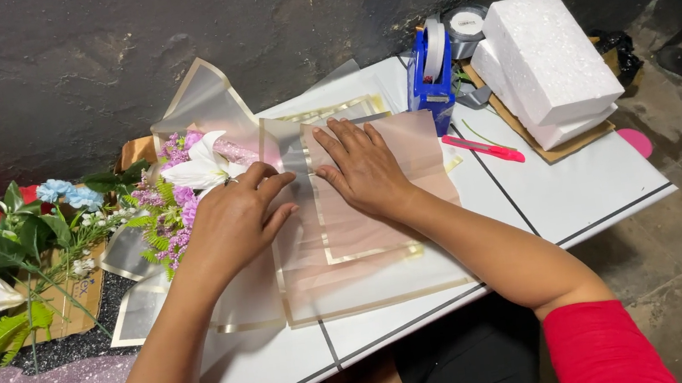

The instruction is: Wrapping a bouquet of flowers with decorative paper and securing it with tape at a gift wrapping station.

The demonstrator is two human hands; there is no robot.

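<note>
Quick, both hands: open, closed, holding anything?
Left hand: loosely curled, pressing on the wrapping sheets, gripping nothing.
Right hand: open, flat on the pink sheet.

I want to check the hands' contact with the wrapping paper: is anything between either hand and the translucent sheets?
Nothing visible does. The right hand lies flat on the pinkish translucent wrapping sheets, and the left hand rests directly on their left edge, beside the white lily bouquet.

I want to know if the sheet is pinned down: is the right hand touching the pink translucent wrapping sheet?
Touching. The head view shows the right hand lying flat, palm down, on the pink translucent wrapping sheet, with no gap.
</note>
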